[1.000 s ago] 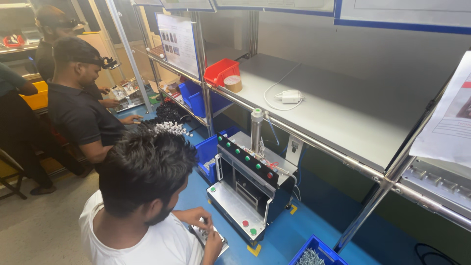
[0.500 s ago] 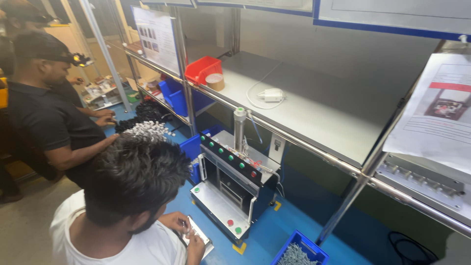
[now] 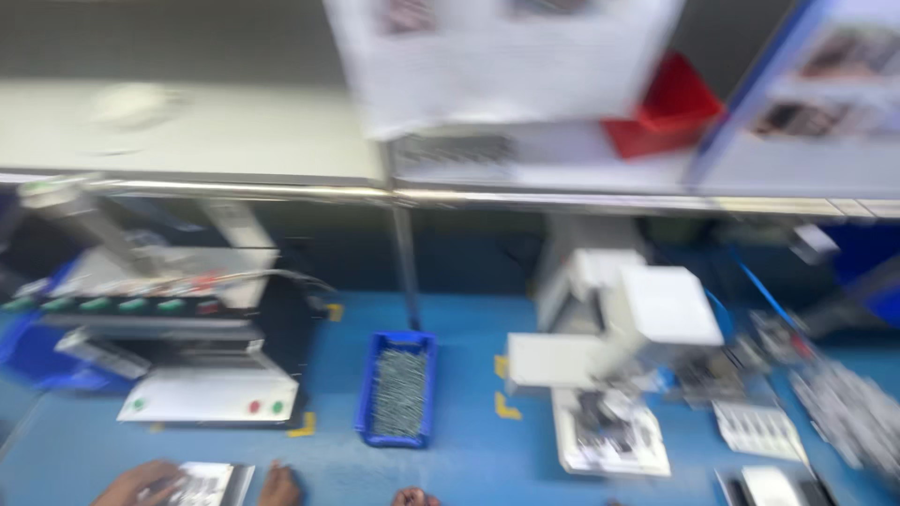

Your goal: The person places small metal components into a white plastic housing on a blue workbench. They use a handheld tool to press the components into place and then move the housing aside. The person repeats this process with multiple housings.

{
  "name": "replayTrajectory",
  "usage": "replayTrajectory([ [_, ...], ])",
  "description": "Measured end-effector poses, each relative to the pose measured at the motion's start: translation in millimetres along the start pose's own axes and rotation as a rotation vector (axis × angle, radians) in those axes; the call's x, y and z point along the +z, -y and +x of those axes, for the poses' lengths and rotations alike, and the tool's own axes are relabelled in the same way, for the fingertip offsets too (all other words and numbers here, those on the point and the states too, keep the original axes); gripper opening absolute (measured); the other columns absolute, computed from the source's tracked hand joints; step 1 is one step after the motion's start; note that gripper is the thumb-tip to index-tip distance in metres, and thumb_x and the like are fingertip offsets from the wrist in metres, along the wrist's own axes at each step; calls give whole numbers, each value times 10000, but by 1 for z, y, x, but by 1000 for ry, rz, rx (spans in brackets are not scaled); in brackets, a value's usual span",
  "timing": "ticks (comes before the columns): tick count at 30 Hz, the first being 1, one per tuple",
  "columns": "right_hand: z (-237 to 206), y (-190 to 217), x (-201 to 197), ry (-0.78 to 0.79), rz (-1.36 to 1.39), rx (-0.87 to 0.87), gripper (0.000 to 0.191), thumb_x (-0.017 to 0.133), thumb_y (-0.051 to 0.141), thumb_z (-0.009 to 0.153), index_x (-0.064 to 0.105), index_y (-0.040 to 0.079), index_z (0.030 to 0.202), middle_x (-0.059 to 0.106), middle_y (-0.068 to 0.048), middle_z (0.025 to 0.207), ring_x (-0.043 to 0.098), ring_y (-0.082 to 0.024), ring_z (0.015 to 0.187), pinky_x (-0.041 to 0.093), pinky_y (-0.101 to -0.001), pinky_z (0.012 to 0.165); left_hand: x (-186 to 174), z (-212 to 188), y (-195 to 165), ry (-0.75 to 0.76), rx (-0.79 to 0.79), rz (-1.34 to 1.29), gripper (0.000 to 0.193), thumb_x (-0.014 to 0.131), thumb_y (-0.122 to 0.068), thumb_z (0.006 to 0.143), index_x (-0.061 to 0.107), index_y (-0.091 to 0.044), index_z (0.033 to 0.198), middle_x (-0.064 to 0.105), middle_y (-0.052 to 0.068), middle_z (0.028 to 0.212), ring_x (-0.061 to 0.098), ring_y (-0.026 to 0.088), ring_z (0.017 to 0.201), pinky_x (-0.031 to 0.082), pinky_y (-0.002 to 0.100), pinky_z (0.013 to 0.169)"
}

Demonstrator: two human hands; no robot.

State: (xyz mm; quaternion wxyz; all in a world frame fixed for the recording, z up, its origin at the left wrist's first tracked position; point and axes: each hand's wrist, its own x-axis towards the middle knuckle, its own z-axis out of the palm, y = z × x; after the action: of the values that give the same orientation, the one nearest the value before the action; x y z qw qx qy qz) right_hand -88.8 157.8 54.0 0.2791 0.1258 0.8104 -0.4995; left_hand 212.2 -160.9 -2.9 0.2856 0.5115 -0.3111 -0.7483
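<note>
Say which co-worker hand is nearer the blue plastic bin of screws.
Right: the right hand lies below-left of the blue plastic bin; the left hand is farther left, holding a flat grey tray.

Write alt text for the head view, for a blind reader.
Blurred view down onto a blue workbench: a blue bin of metal parts stands between a dark machine with buttons and a white machine. At the bottom edge, two hands hold a flat grey part.

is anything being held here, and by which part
Two hands at the bottom left edge, probably a co-worker's, hold a flat silvery piece by its left and right ends. Blur hides the exact grip.
</note>
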Motion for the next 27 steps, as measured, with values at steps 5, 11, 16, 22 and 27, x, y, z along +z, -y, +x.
replayTrajectory([
  [5,4,-65,-27,205,-161,-136,320,756,347,909,747,27,905,735,-51,795,683,-119,647,568,-271,585,52,-68,80,303,-157,126,181,602,-216,980,589,-74,1092,755,153,997,678,184,728,562,329,661],
  [11,-38,-29,-51,615,-410,-523,268,800,253,849,765,111,1073,756,-6,846,686,-96,740,559,-247,659,119,-138,85,501,-60,332,212,651,-185,985,696,-10,1096,746,104,1020,683,146,832,584,296,793],
  [16,-84,50,-85,662,-205,-649,334,754,171,873,731,111,1201,733,-30,944,708,-135,777,595,-275,678,194,-183,74,704,-117,362,232,686,-125,950,723,2,1141,764,89,1016,699,130,852,594,281,797],
  [22,-86,98,-122,706,-235,-981,196,734,105,908,787,65,1093,755,-70,1027,756,-188,888,612,-293,767,240,-211,72,774,-138,401,217,707,-103,950,750,27,1118,765,71,966,694,103,809,581,246,738],
  [27,-66,101,-141,743,-258,-948,157,758,111,889,801,64,1031,772,-64,1009,758,-177,881,606,-294,753,258,-221,80,748,-159,400,219,708,-101,947,751,34,1113,775,88,944,712,114,803,597,250,726],
])
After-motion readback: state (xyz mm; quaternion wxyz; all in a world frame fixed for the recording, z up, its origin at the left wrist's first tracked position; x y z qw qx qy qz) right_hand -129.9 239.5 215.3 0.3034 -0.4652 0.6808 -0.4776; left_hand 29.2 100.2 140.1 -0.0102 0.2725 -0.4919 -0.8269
